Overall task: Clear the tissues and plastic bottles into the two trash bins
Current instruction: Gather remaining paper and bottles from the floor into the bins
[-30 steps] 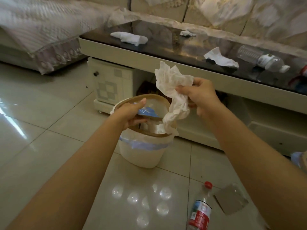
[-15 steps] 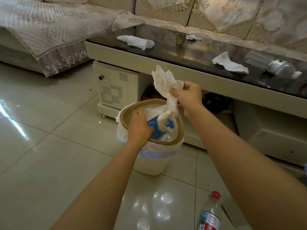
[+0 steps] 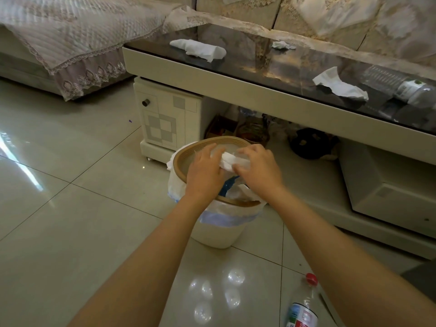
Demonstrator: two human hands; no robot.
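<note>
Reaching over the mouth of the trash bin (image 3: pixel 219 234), both hands meet at a crumpled white tissue (image 3: pixel 232 160) that sits just above the bin's opening. The left hand (image 3: pixel 205 175) lies palm down over the brown rim at about 9 o'clock of the opening, its fingers bent against the tissue's left end; whether that grip actually pinches the paper I cannot tell. The right hand (image 3: pixel 258 168) comes in from 3 o'clock with its fingers curled onto the tissue's right end, a closed grip on the paper. Below the hands, inside the white liner, more white paper and a blue scrap show. The bin stands on the tiled floor (image 3: pixel 70 232) in front of a low tabletop (image 3: pixel 236 90) with a dark glossy surface. On that surface, from the bin's 11 o'clock to its 2 o'clock, lie a rolled tissue (image 3: pixel 200 50), a small tissue wad (image 3: pixel 282 45) at the far edge, a flat torn tissue (image 3: pixel 339 87), and just beside it a clear plastic bottle (image 3: pixel 398 87) on its side. On the floor at the bin's 5 o'clock lies a red-capped bottle (image 3: pixel 304 305), partly cut off by the lower edge of the view. A cloth-covered sofa (image 3: pixel 70 43) fills the 10 o'clock corner.
</note>
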